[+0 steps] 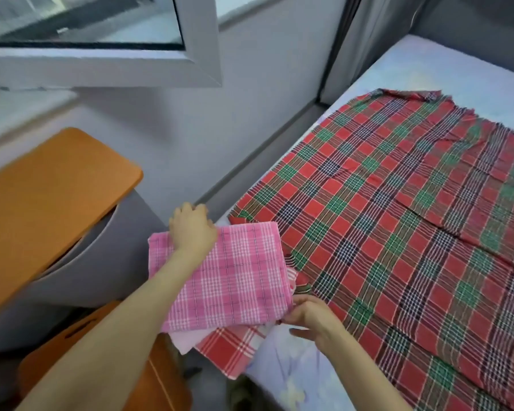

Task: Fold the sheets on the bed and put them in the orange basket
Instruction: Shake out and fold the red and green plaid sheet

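A bed [445,69] with a pale blue, flower-printed cover fills the right side. A large red, green and dark-blue plaid cotton sheet [398,218] lies spread flat and unfolded over most of it. To the left, beside the grey wall, a flat orange slab with rounded corners [48,197] sits on a curved grey body. Below it, the orange plastic basket [57,345] with a dark slot handle stands on the floor just beside the bed's near left corner, partly hidden by the left forearm.

At that corner a folded pink-and-white plaid sheet [244,277] tops a small stack, touching the edge of the spread plaid. Under it a pale pink cloth [187,341] and a folded red-and-white checked cloth [229,351] stick out and overhang the mattress edge.

The left hand [192,229] lies on the pink sheet's far left corner, fingers curled over its far edge and gripping it. The right hand [312,317] pinches the same sheet's near right corner between thumb and fingers.
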The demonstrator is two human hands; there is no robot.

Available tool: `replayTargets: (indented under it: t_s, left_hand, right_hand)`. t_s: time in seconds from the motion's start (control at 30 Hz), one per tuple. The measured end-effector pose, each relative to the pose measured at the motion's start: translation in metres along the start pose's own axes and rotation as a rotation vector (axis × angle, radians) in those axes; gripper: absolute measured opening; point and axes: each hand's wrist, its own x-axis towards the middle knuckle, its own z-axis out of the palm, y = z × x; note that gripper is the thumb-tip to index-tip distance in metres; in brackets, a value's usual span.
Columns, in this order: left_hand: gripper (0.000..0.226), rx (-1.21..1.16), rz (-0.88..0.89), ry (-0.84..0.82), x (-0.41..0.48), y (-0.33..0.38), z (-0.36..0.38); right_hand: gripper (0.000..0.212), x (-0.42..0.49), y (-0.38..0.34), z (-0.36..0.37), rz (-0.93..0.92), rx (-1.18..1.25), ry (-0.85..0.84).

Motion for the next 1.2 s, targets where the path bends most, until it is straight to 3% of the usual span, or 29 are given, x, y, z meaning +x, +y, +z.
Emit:
replayTargets:
  t_s: [0.13,0.27,0.4,0.53,0.63,0.73,0.9,0.97,1.07,1.13,1.2]
  left_hand:
    - [0.024,0.013,-0.058,-0.18,0.05,0.022,0.02]
    - [0.021,0.056,-0.036,-0.35,0.091,0.036,0.048]
    - [0.025,0.17,0.131,-0.561,0.133,0.056,0.094]
    - [0.029,0.302,0.383,-0.648,0.159,0.072,0.136]
    - [0.03,0.337,0.453,-0.743,0.171,0.081,0.169]
    - [0.033,0.359,0.488,-0.788,0.174,0.09,0.184]
    - [0.031,0.118,0.385,-0.777,0.164,0.113,0.175]
    - [0.047,-0.154,0.175,-0.826,0.156,0.131,0.161]
    - [0.06,-0.636,-0.233,-1.027,0.135,0.168,0.132]
    - [0.055,-0.795,-0.324,-1.104,0.116,0.199,0.113]
    - [0.033,-0.89,-0.333,-1.136,0.093,0.23,0.094]
  right_hand:
    - [0.028,0.024,-0.025,-0.041,-0.061,0.056,0.172]
    - [0.018,0.058,-0.044,-0.061,-0.173,-0.065,0.264]
    - [0.004,0.126,-0.055,-0.066,-0.243,-0.312,0.327]
    - [0.03,0.188,-0.072,-0.042,-0.32,-0.619,0.23]
    - [0.047,0.235,-0.079,-0.014,-0.39,-0.921,0.184]
    - [0.032,0.257,-0.081,0.004,-0.437,-1.123,0.256]
    - [0.012,0.242,-0.106,-0.028,-0.456,-0.532,0.385]
    - [0.02,0.218,-0.126,-0.055,-0.478,-0.325,0.37]
    - [0.024,0.173,-0.148,-0.084,-0.498,-0.185,0.328]
    - [0.02,0.14,-0.152,-0.097,-0.536,-0.098,0.329]
    - [0.016,0.109,-0.149,-0.107,-0.57,-0.087,0.38]
